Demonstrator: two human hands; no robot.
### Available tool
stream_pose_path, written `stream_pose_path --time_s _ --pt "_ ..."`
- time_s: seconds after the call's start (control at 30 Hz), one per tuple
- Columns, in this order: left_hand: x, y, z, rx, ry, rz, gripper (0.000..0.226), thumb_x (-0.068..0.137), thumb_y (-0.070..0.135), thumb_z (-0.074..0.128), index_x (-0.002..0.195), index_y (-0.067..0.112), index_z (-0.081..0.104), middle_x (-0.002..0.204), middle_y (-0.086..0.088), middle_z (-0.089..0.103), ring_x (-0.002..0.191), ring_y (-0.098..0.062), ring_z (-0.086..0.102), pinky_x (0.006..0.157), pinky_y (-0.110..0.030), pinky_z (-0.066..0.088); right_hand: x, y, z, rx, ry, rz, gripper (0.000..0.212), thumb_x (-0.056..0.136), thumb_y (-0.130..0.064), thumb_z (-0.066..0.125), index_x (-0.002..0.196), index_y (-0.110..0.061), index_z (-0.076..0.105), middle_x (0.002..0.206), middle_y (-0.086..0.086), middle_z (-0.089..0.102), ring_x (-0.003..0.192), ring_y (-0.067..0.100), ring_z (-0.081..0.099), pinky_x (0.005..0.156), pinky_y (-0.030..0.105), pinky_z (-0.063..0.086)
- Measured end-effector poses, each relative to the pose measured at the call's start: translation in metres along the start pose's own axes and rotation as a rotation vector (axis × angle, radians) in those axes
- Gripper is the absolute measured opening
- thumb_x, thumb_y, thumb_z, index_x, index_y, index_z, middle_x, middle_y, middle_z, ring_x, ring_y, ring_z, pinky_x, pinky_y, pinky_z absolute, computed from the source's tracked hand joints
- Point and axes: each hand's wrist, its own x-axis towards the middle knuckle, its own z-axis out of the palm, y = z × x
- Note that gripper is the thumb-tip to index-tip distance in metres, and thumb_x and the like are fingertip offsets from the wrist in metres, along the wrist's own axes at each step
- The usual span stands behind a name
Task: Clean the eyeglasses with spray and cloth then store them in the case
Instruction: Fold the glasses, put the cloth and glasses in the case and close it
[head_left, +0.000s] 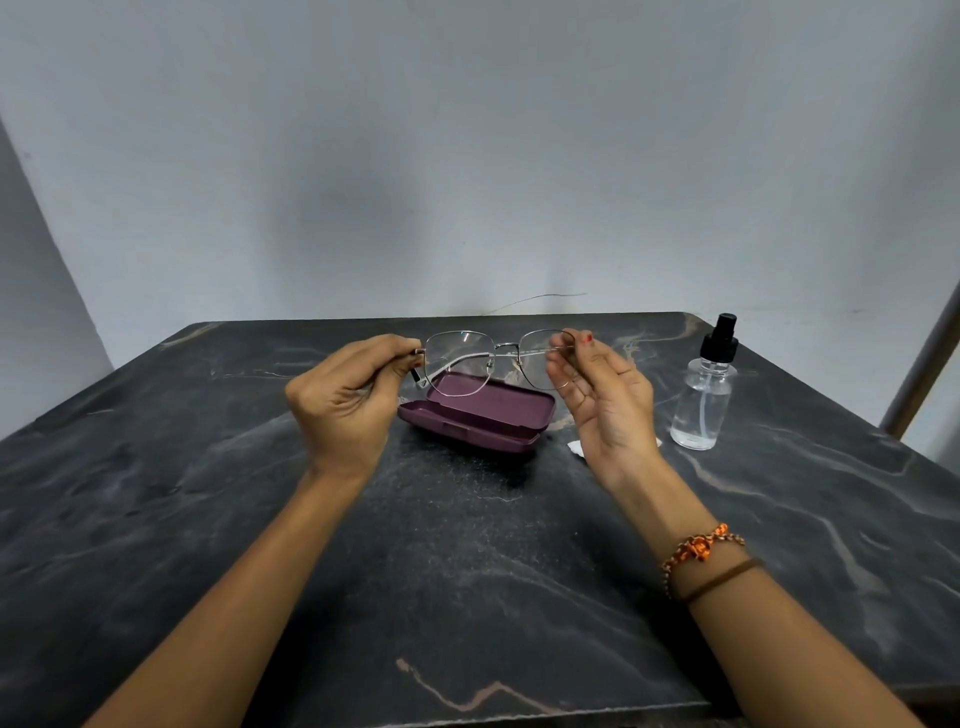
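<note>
The dark marble table fills the lower frame. At its centre the purple case lies open, and right of it stands the spray bottle. Above the case, the eyeglasses are held in the air. The left hand pinches one end of the frame with curled fingers; the right hand pinches the other end, its remaining fingers loose. I think uneven pulling could bend the thin frame, or a slip could drop it onto the hard case edge.

A dark grey stone desk with pale wavy lines sits against a plain grey-blue wall — a thin brown pole leans at the right edge.
</note>
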Motion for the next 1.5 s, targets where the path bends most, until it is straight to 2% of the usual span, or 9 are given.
stream_pose_path --time_s 0.13,0.3,0.47,0.7,0.9,1.07,1.17,1.23,1.5 --pt "-0.002 -0.001 0.002 -0.019 0.003 0.008 0.025 0.072 -0.006 0.07 0.095 -0.006 0.061 0.087 -0.01 0.064 0.081 0.011 0.062 0.073 -0.01 0.051 0.001 0.001 -0.001 0.097 0.015 0.07 0.014 0.087 -0.008 0.054 0.079 -0.006 0.065 0.067 0.0 0.073 0.066 0.007 0.069 0.063 0.017 0.056" --pt "-0.004 -0.002 0.004 -0.067 0.024 -0.028 0.024 0.073 -0.006 0.068 0.096 -0.008 0.06 0.086 -0.009 0.066 0.078 0.006 0.064 0.072 -0.015 0.053 0.002 -0.001 -0.002 0.132 0.003 0.109 0.026 0.085 -0.009 0.056 0.065 -0.011 0.073 0.069 0.001 0.074 0.068 0.009 0.07 0.06 0.017 0.056" --pt "-0.004 0.001 0.006 -0.179 0.056 -0.108 0.027 0.076 0.007 0.067 0.1 -0.005 0.06 0.086 0.028 0.068 0.078 0.001 0.065 0.073 -0.016 0.052 0.0 -0.001 0.0 0.156 -0.008 0.129 0.009 0.068 -0.012 0.063 0.07 -0.007 0.07 0.068 0.003 0.073 0.067 0.01 0.07 0.058 0.017 0.055" --pt "-0.002 0.013 0.011 -0.508 0.054 -0.321 0.019 0.075 0.008 0.066 0.086 0.021 0.073 0.079 0.012 0.073 0.076 -0.01 0.069 0.074 -0.022 0.055 -0.001 -0.001 0.0 0.128 0.002 0.121 0.008 0.081 -0.008 0.056 0.08 -0.005 0.064 0.066 0.001 0.073 0.066 0.007 0.07 0.058 0.016 0.055" --pt "0.001 0.025 0.014 -0.693 0.114 -0.501 0.014 0.065 0.019 0.071 0.078 0.015 0.074 0.074 0.004 0.074 0.073 -0.014 0.069 0.074 -0.028 0.057 -0.002 0.004 0.001 0.045 0.005 0.11 0.012 0.085 -0.007 0.053 0.083 -0.008 0.065 0.067 -0.003 0.072 0.065 0.004 0.068 0.062 0.016 0.055" --pt "0.004 0.03 0.016 -0.834 0.147 -0.667 0.012 0.057 0.022 0.069 0.067 0.018 0.074 0.07 0.005 0.073 0.071 -0.01 0.069 0.064 -0.023 0.057 -0.001 0.009 0.0 -0.114 -0.011 0.145 0.008 0.076 -0.022 0.059 0.081 -0.019 0.066 0.07 -0.009 0.073 0.074 0.005 0.067 0.066 0.019 0.055" --pt "0.004 0.027 0.016 -0.891 0.15 -0.756 0.013 0.053 0.021 0.07 0.065 0.017 0.074 0.069 0.004 0.073 0.071 -0.009 0.069 0.059 -0.019 0.055 -0.001 0.011 0.0 -0.06 -0.007 0.186 0.017 0.068 -0.023 0.062 0.082 -0.015 0.066 0.071 -0.005 0.073 0.073 0.013 0.068 0.058 0.021 0.056" --pt "0.004 0.024 0.015 -0.913 0.126 -0.798 0.014 0.051 0.02 0.07 0.065 0.016 0.074 0.07 0.003 0.073 0.072 -0.009 0.069 0.059 -0.019 0.055 0.0 0.01 0.0 -0.046 0.015 0.181 0.009 0.076 -0.016 0.06 0.082 -0.012 0.066 0.068 -0.004 0.073 0.068 0.009 0.069 0.055 0.019 0.055" --pt "-0.001 0.007 0.007 -0.9 0.034 -0.923 0.016 0.071 0.013 0.059 0.068 0.014 0.074 0.071 0.001 0.073 0.071 -0.011 0.07 0.058 -0.019 0.055 -0.006 0.009 0.002 -0.046 0.137 0.155 0.009 0.082 -0.003 0.06 0.074 -0.006 0.065 0.058 0.0 0.071 0.057 0.006 0.068 0.051 0.016 0.054"
